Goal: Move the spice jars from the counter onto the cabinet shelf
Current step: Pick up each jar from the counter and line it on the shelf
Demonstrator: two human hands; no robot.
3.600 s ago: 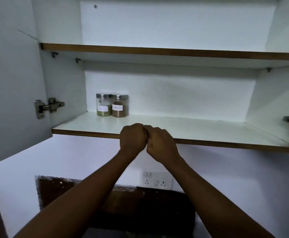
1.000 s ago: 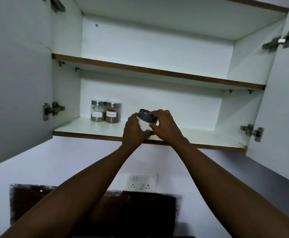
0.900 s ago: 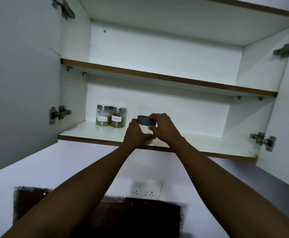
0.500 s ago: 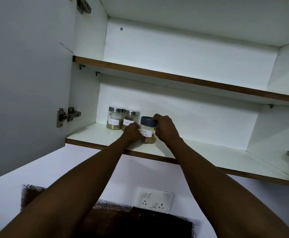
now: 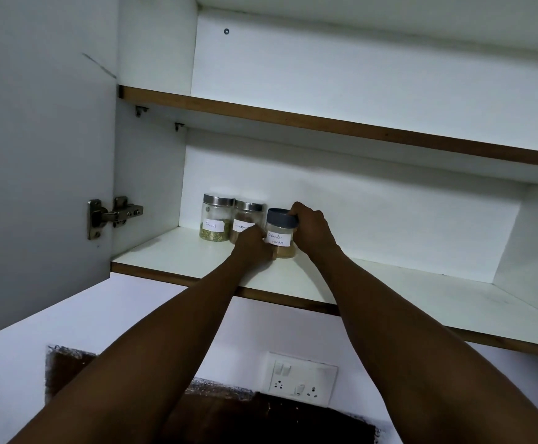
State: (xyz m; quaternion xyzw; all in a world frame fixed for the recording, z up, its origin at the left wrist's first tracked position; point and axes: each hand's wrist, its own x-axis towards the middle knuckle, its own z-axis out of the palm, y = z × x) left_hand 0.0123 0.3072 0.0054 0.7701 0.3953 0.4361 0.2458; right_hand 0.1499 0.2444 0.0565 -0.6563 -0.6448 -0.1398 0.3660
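A clear jar with a dark grey lid and a white handwritten label, the coriander jar point(image 5: 281, 233), stands on the lower cabinet shelf point(image 5: 181, 254). My left hand point(image 5: 253, 246) grips its lower left side and my right hand point(image 5: 312, 230) wraps its right side and lid. Directly to its left stand two steel-lidded jars: one with brown powder point(image 5: 245, 219), partly hidden by my left hand, and one with green seeds point(image 5: 216, 222). All three sit in a row near the back wall.
The open left cabinet door point(image 5: 37, 155) with its hinge point(image 5: 111, 216) stands at the left. An upper shelf point(image 5: 325, 123) runs overhead. A wall socket plate point(image 5: 299, 382) sits below the cabinet. The lower shelf stretches bare to the right.
Both hands carried the grey-lidded jar up from the shelf's front edge and back to the left, beside the two steel-lidded jars. It now rests on the shelf.
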